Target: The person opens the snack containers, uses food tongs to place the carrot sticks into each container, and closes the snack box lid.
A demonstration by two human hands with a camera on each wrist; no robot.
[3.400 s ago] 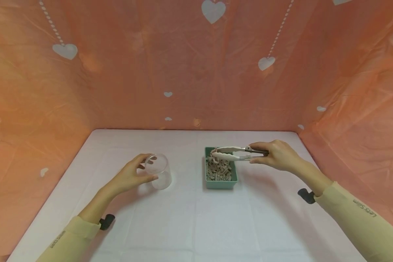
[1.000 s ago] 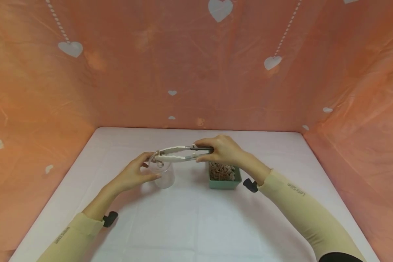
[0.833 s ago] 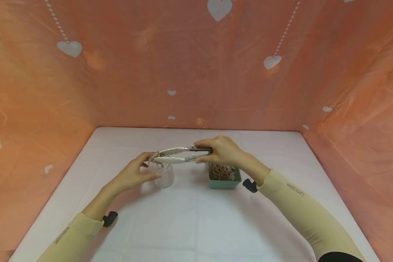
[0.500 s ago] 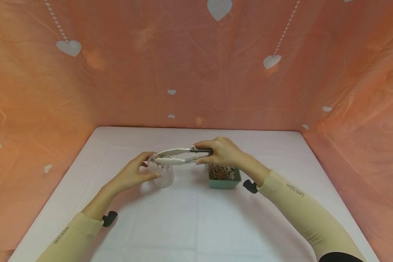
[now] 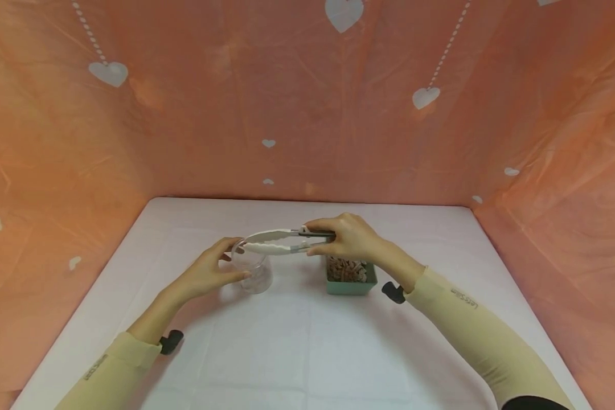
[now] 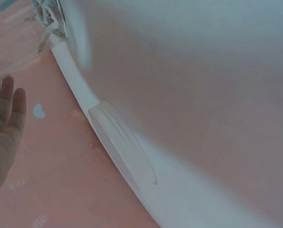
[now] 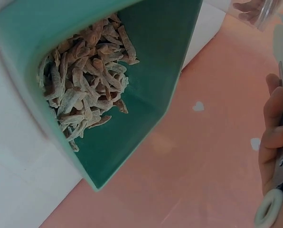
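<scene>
My left hand grips a clear plastic jar from its left side, thumb in front and fingers behind. The jar stands upright on the table; its mouth faces up. Several greyish-brown dried strips show inside it in the left wrist view. My right hand holds a pair of tongs with white tips and metal handles. The tips lie level at the jar's mouth, spread apart, with nothing visible between them. Below the right hand sits a green box partly filled with dried strips.
A white cloth covers the table. Orange sheeting with hearts walls the back and both sides. In the left wrist view, a translucent round thing, perhaps a lid, lies near the table's edge.
The tongs have moved left from the green box to the jar with a clump of strips. Their tips have spread, and the strips have dropped into the jar. The left hand keeps its hold.
</scene>
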